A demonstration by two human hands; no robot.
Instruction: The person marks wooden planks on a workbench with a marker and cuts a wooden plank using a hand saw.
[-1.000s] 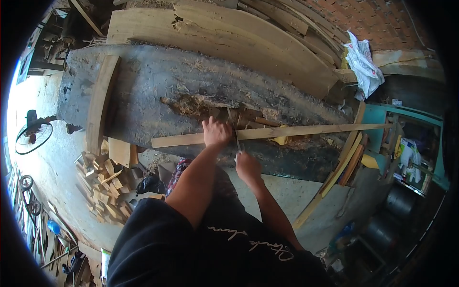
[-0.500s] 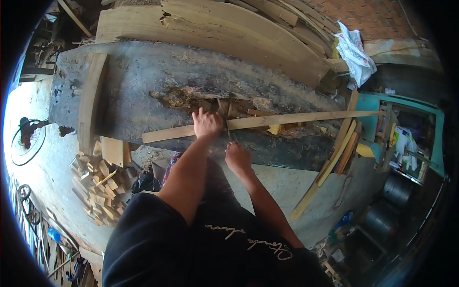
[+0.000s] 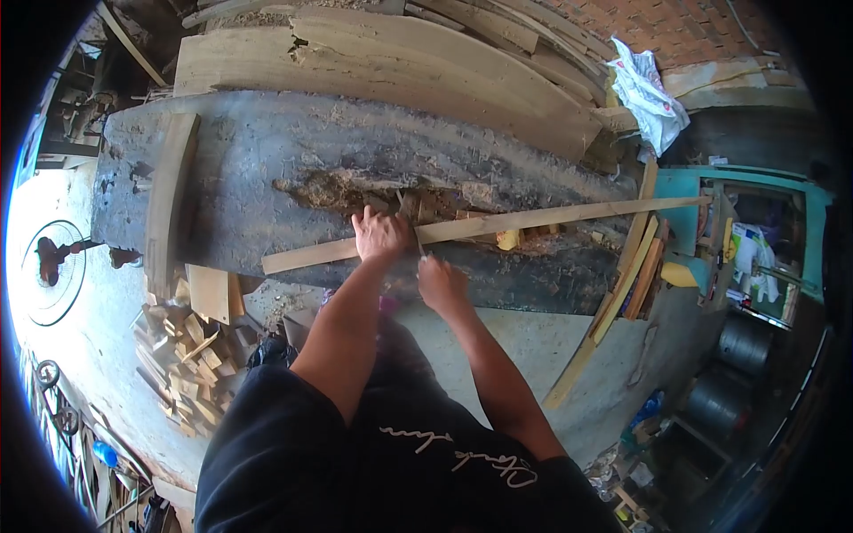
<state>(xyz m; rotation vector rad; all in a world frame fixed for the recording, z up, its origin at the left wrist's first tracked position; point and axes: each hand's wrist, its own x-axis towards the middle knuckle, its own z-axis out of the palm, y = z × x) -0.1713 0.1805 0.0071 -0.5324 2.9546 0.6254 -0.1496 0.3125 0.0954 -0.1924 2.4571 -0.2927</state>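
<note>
A long narrow wood strip (image 3: 551, 216) lies slantwise across a dark, rough slab (image 3: 240, 178) with a rotted hollow in it. My left hand (image 3: 380, 234) presses down on the strip, its fingers wrapped over the far edge. Just to its right, my right hand (image 3: 442, 282) is closed round the near end of a thin saw-like tool (image 3: 419, 238). The tool's blade crosses the strip beside my left hand and reaches toward the hollow. A small yellow piece (image 3: 507, 239) sits beyond the blade, by the strip's near edge.
A short board (image 3: 169, 195) lies across the slab's left part. Cut wood blocks (image 3: 191, 355) are heaped on the floor below it. Planks (image 3: 613, 293) lean at the slab's right end, near a teal frame (image 3: 680, 209). A fan (image 3: 53, 262) stands at the far left.
The view has shifted, so the slab and strip appear farther left than at first. My right hand and the tool have moved slightly relative to the strip; my left hand keeps its place on it.
</note>
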